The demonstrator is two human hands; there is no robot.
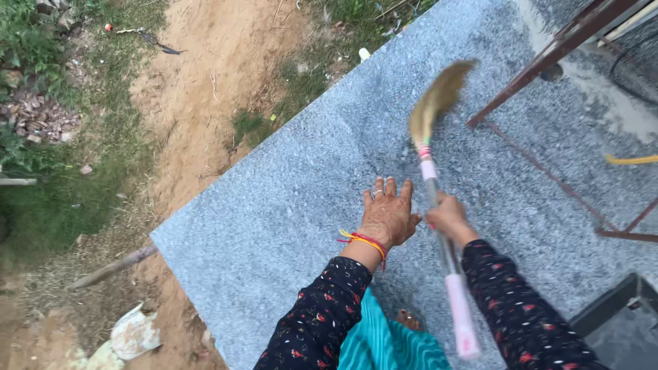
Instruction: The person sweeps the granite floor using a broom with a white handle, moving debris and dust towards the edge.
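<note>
My right hand (449, 218) grips the pink-and-silver handle of a grass broom (434, 103), whose straw head points up and away over a grey speckled stone slab (288, 205). My left hand (388, 214) is stretched out flat above the slab just left of the broom handle, fingers together and holding nothing. It wears a ring and red and yellow threads at the wrist. Both arms are in dark floral sleeves, and a teal cloth (387, 342) shows below them.
The slab ends in an edge at the left, with sandy soil (199, 103) and grass beyond. A rusty metal frame (548, 55) stands at the upper right, a yellow hose (630, 160) and a dark box (620, 322) at the right. A stick (113, 267) and debris lie lower left.
</note>
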